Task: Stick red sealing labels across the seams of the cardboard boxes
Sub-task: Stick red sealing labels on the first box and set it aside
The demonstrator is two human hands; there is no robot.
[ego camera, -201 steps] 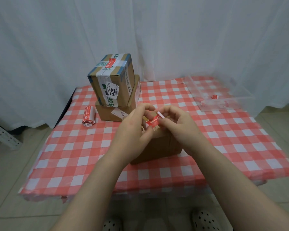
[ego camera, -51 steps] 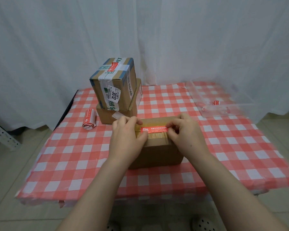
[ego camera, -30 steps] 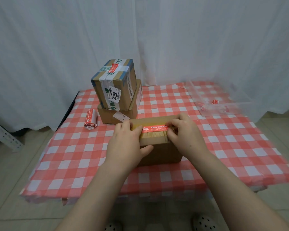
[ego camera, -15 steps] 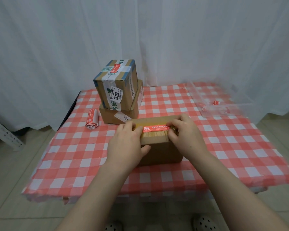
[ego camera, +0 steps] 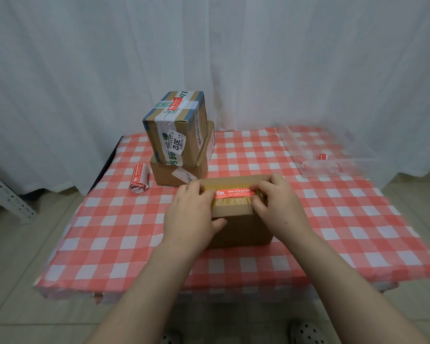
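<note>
A brown cardboard box point(ego camera: 236, 229) stands in the middle of the checked table. A red sealing label point(ego camera: 233, 194) lies flat across the taped seam on its top. My left hand point(ego camera: 189, 214) rests on the box's left end, fingertips pressing the label's left end and thumb against the front face. My right hand point(ego camera: 278, 207) presses the label's right end with bent fingertips. Both ends of the label are hidden under my fingers.
Two stacked boxes point(ego camera: 181, 145) stand behind on the left, the upper one with a red label point(ego camera: 174, 104) on top. A roll of red labels point(ego camera: 139, 178) lies to their left. A clear plastic tray point(ego camera: 333, 167) sits at the back right. A white curtain hangs behind.
Earlier both hands held the label in the air above the box. It now lies stuck on the box top. Over the last second my hands have barely moved.
</note>
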